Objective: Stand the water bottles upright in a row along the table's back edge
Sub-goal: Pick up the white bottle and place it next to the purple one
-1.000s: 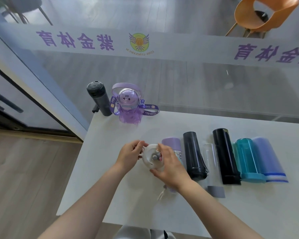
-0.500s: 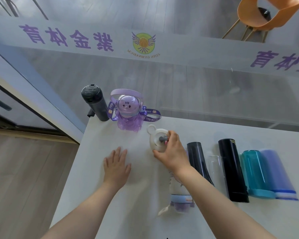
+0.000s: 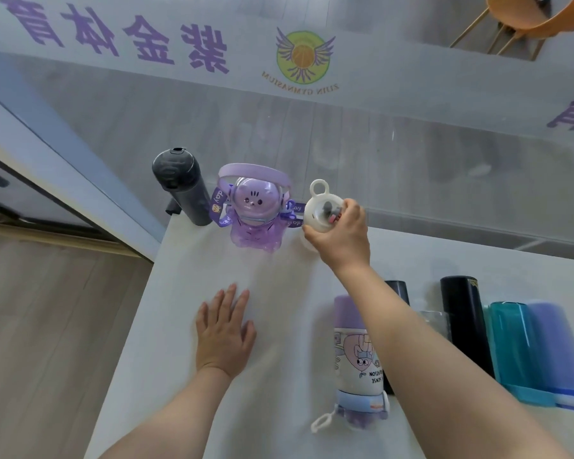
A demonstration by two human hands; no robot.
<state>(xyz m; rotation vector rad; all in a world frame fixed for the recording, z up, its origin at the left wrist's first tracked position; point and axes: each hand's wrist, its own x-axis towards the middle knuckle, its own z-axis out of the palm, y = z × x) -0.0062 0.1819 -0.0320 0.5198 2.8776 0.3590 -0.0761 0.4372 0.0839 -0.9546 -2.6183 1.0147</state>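
My right hand grips the top of a white bottle with a ring lid, held upright at the table's back edge. Left of it stand a purple bear-shaped bottle and a dark grey bottle, both upright. My left hand rests flat on the white table, fingers straight. A cartoon-printed bottle with a purple cap lies on its side near my right forearm. Further right lie a black bottle, a teal bottle and a lilac bottle; another dark bottle is mostly hidden by my arm.
A glass wall with purple lettering and a round logo runs right behind the table's back edge. The table's left edge drops to a wooden floor. An orange chair stands beyond the glass.
My right hand has carried the white bottle from mid-table back to the rear edge beside the purple bear bottle. My left hand let go of it and now lies flat on the table.
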